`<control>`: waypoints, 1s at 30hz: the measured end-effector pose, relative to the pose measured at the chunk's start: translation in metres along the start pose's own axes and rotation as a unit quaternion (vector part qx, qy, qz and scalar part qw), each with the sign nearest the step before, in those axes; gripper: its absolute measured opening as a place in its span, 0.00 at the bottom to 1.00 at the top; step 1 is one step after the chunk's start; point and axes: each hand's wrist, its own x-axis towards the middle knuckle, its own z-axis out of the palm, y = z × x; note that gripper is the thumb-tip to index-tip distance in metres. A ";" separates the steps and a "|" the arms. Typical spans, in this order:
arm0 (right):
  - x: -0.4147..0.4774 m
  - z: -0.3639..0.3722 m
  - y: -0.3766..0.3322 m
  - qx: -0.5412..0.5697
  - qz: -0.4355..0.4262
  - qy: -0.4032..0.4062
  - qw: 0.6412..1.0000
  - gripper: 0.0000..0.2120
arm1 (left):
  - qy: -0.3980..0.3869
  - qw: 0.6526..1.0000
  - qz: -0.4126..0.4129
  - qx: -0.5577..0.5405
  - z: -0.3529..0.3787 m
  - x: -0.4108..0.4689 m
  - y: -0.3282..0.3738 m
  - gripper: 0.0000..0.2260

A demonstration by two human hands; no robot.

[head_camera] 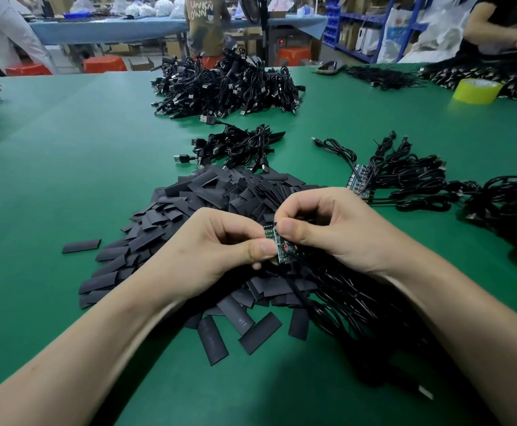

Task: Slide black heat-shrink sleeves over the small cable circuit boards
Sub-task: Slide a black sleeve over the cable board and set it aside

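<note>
Head view. Held over the near middle of the green worktop (66, 179), just above the pile of black sleeves (220, 192): one small circuit board (280, 249). Clamped from both sides, hands close together and almost touching. Pinched at its left edge by the left hand (220, 247), thumb on top, the other fingers curled under. Pressed at its far end by the thumb of the right hand (327, 229), the remaining fingers curled behind it. Tilted, long axis running from near to far, the far end leaning a little to the left. Joined at the near end to a thin black cable (297, 287), dropping to the right into the cable bundle (358, 302) under the right forearm. Cannot tell whether a sleeve sits on the board; something dark shows at the far end between the fingertips.

Spread under and beyond the hands, the pile, from the near middle toward the centre, with single pieces scattered at its near side. Apart from it on the left, one stray sleeve (81, 245), lying flat. Wide bare green on the left side up to the left edge. On the right, only a narrow green strip before a bundle with bare boards (358, 182). Farther, a small cable bundle (238, 146), then a big cable heap (226, 87) near the far edge. Near the far right corner, a yellow tape roll (477, 91).
</note>
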 end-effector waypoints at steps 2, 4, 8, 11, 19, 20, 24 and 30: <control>0.000 -0.002 -0.003 -0.002 0.001 0.014 1.000 0.04 | 0.011 1.000 0.001 -0.015 0.001 -0.001 0.002 0.06; -0.003 -0.013 -0.007 -0.025 0.017 0.048 0.998 0.05 | 0.026 1.000 0.008 -0.015 0.000 -0.001 0.004 0.07; -0.015 -0.055 -0.005 -0.234 0.090 0.155 0.955 0.07 | 0.048 0.999 0.018 0.002 0.001 -0.002 0.004 0.06; -0.020 -0.069 0.000 -0.499 0.172 0.197 0.826 0.08 | 0.065 0.997 0.041 0.005 0.003 0.000 0.003 0.05; -0.004 0.008 -0.011 -0.266 0.036 0.052 0.962 0.13 | 0.168 0.978 0.099 0.073 0.004 0.003 0.001 0.07; -0.003 0.011 -0.009 -0.254 0.040 0.039 0.966 0.11 | 0.177 0.976 0.098 0.086 0.003 0.003 0.001 0.07; -0.003 0.006 -0.011 -0.102 0.053 0.050 0.992 0.13 | 0.175 0.958 0.112 0.197 0.003 0.001 -0.002 0.04; -0.002 0.001 -0.007 0.134 0.162 0.130 0.969 0.16 | 0.057 0.886 0.148 0.435 0.005 -0.004 -0.001 0.17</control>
